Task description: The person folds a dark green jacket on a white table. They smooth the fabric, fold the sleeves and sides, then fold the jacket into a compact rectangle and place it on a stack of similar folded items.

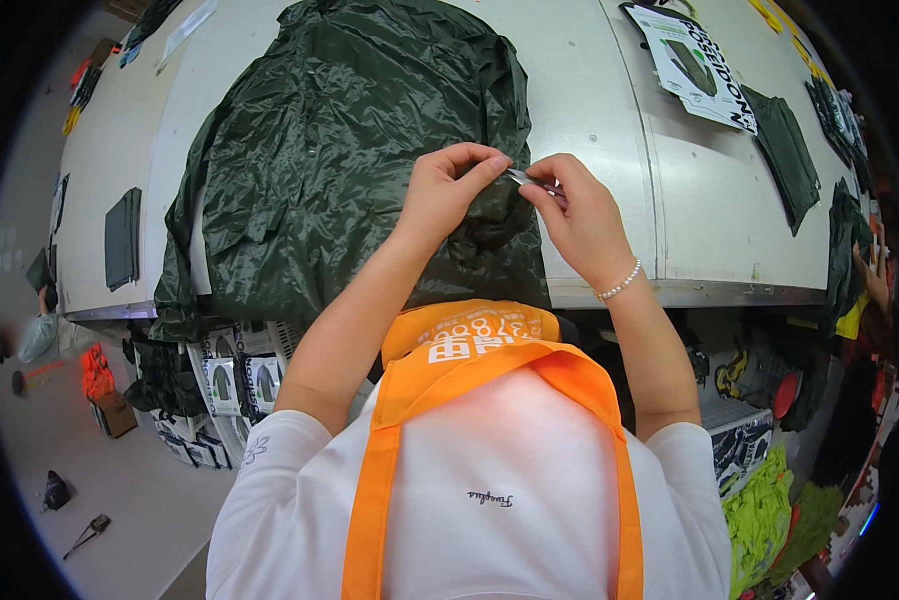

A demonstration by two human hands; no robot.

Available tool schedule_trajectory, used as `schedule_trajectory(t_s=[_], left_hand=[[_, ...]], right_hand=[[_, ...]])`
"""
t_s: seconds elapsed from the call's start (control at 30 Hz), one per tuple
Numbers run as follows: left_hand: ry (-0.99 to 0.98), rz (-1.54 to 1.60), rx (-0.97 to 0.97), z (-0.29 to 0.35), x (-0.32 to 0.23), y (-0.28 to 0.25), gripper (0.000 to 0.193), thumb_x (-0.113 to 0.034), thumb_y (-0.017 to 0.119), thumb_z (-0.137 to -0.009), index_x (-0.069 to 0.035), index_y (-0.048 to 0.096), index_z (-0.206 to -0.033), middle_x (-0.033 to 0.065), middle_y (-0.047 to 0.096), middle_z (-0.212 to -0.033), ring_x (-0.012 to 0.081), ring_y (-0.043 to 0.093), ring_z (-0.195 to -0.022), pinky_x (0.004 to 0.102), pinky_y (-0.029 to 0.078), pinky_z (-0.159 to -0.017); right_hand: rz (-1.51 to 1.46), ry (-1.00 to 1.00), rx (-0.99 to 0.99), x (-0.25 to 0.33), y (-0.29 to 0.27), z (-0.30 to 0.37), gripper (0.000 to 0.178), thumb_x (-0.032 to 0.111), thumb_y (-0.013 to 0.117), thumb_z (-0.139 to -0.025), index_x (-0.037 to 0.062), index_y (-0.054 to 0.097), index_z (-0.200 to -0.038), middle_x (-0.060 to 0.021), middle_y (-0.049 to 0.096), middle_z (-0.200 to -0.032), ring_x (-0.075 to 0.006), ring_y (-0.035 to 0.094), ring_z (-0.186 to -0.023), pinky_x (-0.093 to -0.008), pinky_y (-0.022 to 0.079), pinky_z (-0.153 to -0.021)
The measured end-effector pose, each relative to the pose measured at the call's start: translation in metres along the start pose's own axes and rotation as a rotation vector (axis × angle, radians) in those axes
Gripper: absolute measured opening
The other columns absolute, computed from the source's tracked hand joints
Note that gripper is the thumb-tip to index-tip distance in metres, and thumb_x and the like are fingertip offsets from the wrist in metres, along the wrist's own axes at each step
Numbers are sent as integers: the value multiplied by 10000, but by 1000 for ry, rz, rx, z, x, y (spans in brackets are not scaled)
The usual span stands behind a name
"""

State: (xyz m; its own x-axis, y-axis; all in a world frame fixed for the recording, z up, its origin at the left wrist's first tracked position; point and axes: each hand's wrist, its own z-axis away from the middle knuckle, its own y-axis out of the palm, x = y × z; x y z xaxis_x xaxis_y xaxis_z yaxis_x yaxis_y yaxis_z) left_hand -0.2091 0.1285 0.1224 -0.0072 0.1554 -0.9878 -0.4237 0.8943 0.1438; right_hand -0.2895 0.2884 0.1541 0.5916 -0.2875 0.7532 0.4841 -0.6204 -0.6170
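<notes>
A dark green jacket (340, 150) lies spread on the pale table (595, 120), its shiny cloth creased all over, one lower corner hanging past the near edge at the left and the middle reaching down to the person's orange apron (475, 345). Both hands are over the right side of the jacket, close together. The left hand (452, 185) has its thumb and forefinger closed at the tips, with the other fingers curled in; whether a thread or a bit of cloth sits between them is too small to tell. The right hand (575, 205) has its thumb and fingers closed around a small metal tool (535, 184), which looks like a pair of snips, its tip pointing at the left fingertips. A string of pale beads (620, 285) circles the right wrist. Farther right on the table lie a printed package (690, 65) and, just beside it, a folded dark green garment (785, 160); a small folded dark cloth (123, 238) lies well apart at the left. Below the table are printed packs (240, 385) to the left and bright lime clothes (765, 510) to the right.
</notes>
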Motion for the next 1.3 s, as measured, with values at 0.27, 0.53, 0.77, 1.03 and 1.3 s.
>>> schedule_trajectory(t_s=[0.27,0.53,0.77,1.03,1.3], left_hand=[[-18,-72,11,-1,4,-4,148,-120,644,-853,0,667,-937,33,667,-871,60,590,-788,192,468,-717],[-78,37,-18,-5,11,-10,131,-134,629,-847,-7,623,-877,39,669,-902,72,580,-789,203,443,-715],[99,-1005,40,77,-52,-110,100,-140,681,-728,-60,621,-735,118,642,-1015,284,581,-977,368,446,-844],[7,-935,59,111,-28,-104,121,-90,696,-735,-17,603,-762,84,607,-831,225,587,-829,316,450,-758],[308,-977,-52,46,-14,-14,117,-133,702,-744,-28,658,-768,84,611,-779,240,577,-795,323,441,-739]], right_hand=[[85,2,56,3,0,-4,157,158,635,-832,50,562,-918,-87,602,-845,-252,606,-688,-314,480,-616],[-318,104,50,-17,9,-15,230,169,710,-792,20,594,-924,-14,585,-764,-93,522,-647,-240,432,-593],[-590,270,51,-40,3,-18,205,190,709,-815,21,595,-837,62,520,-719,-22,409,-654,-172,362,-592],[-618,373,131,-30,6,-28,214,212,694,-829,22,598,-849,68,505,-721,-21,396,-668,-164,352,-608],[-520,291,118,-25,10,-29,193,193,687,-830,16,614,-848,65,521,-716,-16,413,-659,-166,353,-592]])
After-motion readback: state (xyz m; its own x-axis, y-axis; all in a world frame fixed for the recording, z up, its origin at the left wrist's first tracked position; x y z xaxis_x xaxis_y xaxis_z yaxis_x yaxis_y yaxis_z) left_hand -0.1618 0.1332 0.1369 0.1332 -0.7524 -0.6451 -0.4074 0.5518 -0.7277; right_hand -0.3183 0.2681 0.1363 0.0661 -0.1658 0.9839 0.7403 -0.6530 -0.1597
